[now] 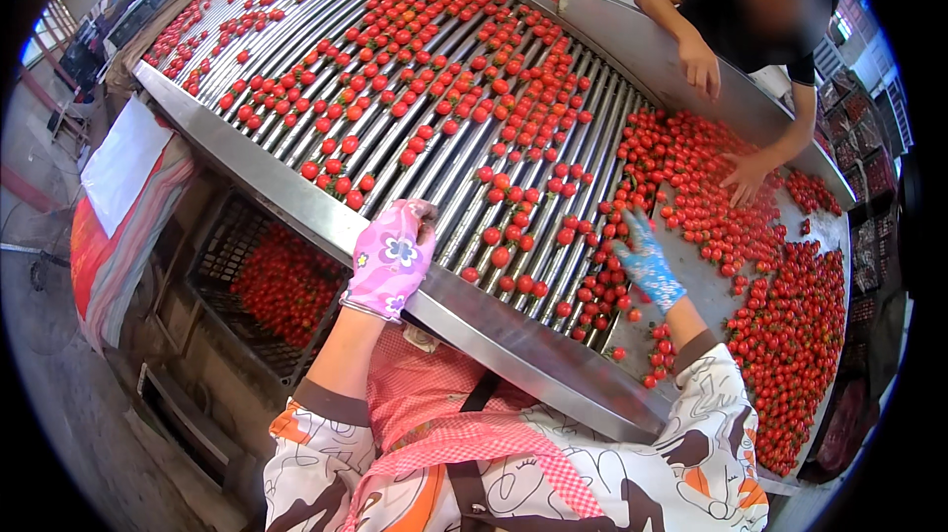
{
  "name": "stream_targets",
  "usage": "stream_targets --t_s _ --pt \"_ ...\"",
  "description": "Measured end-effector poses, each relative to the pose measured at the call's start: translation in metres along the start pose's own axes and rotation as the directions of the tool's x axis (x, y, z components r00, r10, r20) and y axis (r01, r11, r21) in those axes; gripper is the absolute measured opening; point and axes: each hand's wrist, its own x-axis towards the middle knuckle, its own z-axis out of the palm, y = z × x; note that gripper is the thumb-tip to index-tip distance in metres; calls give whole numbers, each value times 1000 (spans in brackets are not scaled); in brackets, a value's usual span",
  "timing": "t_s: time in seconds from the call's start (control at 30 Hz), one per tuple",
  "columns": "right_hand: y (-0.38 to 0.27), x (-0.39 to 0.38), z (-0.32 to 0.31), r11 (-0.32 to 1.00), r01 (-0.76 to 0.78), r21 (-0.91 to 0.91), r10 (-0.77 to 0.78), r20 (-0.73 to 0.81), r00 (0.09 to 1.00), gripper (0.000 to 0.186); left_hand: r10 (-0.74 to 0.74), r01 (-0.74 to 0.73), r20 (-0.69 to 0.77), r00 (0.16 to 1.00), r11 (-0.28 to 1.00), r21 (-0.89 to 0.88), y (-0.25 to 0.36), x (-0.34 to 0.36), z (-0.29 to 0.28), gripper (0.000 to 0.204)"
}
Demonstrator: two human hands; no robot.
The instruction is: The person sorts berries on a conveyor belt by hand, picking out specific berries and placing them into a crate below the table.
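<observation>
Many small red cherry tomatoes (415,34) lie across the metal roller conveyor (449,172), some with green stems. My left hand (397,261), in a pink-purple flowered glove, is at the conveyor's near metal edge (484,320). Its fingers curl inward, and whatever they may hold is hidden. To the right, my right hand (650,264) wears a blue flowered glove. It reaches over tomatoes where the rollers meet a metal tray (681,305), with its fingers stretched out.
Across the tray, another person's bare hand (748,179) spreads over piled tomatoes. Below the conveyor at left stands a black crate (222,246) holding tomatoes. A white sheet (126,165) lies on a striped bundle (148,221). More crates (869,177) are stacked at far right.
</observation>
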Motion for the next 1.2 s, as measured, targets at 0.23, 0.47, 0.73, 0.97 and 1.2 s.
stream_targets --t_s 0.23,0.47,0.73,0.97,1.2 --pt "75 -95 -82 777 -461 -429 556 124 822 91 16 -16 80 997 1000 -1 3 -1 5 16" --pt "50 -146 -29 809 -282 -515 480 305 822 94 83 -83 45 996 997 -11 1 -4 6 15" --pt "-15 -103 51 970 208 -128 -146 380 913 82 34 -32 94 995 999 -24 8 -4 19 13" --pt "43 -64 85 975 -170 143 198 -211 957 84 -2 4 103 995 1000 -16 19 -7 21 12" --pt "65 -71 76 974 -101 203 145 -217 965 68 58 -57 41 998 998 -21 24 -12 28 10"
